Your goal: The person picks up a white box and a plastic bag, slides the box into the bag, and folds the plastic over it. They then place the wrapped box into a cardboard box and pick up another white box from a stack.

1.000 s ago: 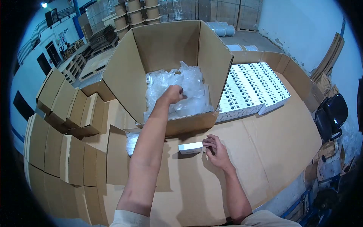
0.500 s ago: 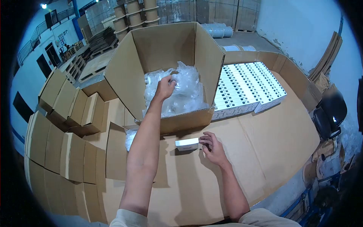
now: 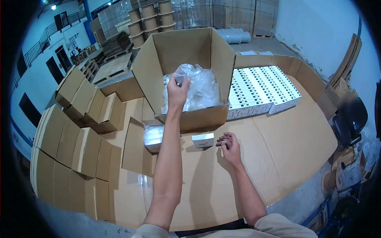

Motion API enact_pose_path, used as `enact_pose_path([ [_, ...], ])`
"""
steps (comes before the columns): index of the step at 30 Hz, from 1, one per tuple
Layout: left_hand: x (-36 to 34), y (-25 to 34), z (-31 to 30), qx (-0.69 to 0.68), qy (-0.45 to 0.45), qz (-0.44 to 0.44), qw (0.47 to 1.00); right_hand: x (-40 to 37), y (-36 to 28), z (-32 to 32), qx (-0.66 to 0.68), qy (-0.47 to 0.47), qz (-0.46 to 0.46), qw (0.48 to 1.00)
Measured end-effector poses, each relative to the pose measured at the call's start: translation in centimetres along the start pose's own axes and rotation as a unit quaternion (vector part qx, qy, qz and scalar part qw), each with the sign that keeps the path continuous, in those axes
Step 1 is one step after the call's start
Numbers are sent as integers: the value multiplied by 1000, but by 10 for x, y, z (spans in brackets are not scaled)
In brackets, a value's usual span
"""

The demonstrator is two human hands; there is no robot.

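The left hand (image 3: 177, 94) reaches over the low front wall of the carton (image 3: 204, 118). Its fingers are drawn together on a clear bag (image 3: 183, 70) at the near left of the pile (image 3: 204, 88); they look to pinch the thin film near its top, a hold that would part one bag from the loose heap. The pile lies just beyond and to the right of these fingers, held in by the carton's tall sides, and the near wall seems low so that an arm can pass over it.

The right hand (image 3: 231, 150) is released: its fingers are loosely curled, palm partly up, and grasp nothing. The white box (image 3: 203, 140) is just to their left, apart from them, upright on the desk (image 3: 248, 178). It sits between the two arms, probably to be in easy reach of either hand.

Beyond and to the right of the right fingers, more white boxes (image 3: 264, 87) lie in tight rows beside the carton, likely packed so to keep them square. Left of the left forearm, a wrapped pack (image 3: 153, 137) rests by an open brown box (image 3: 135, 148), with stacked brown boxes (image 3: 65, 158) farther left.
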State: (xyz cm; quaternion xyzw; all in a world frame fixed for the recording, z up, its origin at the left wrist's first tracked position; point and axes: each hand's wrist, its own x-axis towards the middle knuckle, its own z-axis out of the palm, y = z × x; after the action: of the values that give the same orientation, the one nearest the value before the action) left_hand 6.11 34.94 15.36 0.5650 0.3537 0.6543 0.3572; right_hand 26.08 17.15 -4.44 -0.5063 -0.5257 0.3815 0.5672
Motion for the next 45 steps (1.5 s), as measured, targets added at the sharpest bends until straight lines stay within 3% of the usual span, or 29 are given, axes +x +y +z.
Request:
enact_pose_path([
  [3, -65, 31, -7, -45, -22, -32, 998, -16, -14, 2, 4, 19, 26, 999],
  [6, -137, 26, -11, -128, 14, -65, 989, -29, -15, 5, 42, 30, -5, 999],
  [7, -162, 23, -14, -127, 3, -76, 989, -33, -23, 6, 125, 12, 19, 992],
  [10, -223, 12, -25, -102, -31, -129, 986, -41, -46, 10, 173, -45, -19, 984],
  [12, -255, 1, -33, -55, -62, -195, 977, -49, -65, 17, 151, -81, -45, 984],
  [14, -273, -12, -32, -65, -61, -187, 978, -52, -73, 25, 124, -107, -49, 985],
  [20, -285, -30, -36, -38, -56, -231, 970, -45, -48, 17, 15, -135, -1, 991],
  [26, -284, -35, -41, 12, -8, -262, 965, -43, -67, 11, 44, -85, 7, 995],
  [31, -285, -46, -44, 28, 25, -247, 968, -41, -65, 9, -9, -57, -24, 998],
  [35, -290, -59, -41, -61, 56, -240, 967, -45, -70, 16, -21, -2, -27, 999],
  [37, -289, -55, -36, -120, 48, -230, 965, -45, -67, 16, -37, -2, -38, 999],
  [41, -285, -35, -34, -32, 15, -220, 975, -45, -64, 16, -37, -20, -70, 997],
  [45, -282, -34, -38, -29, 46, -245, 968, -43, -65, 12, 23, -78, 3, 997],
])
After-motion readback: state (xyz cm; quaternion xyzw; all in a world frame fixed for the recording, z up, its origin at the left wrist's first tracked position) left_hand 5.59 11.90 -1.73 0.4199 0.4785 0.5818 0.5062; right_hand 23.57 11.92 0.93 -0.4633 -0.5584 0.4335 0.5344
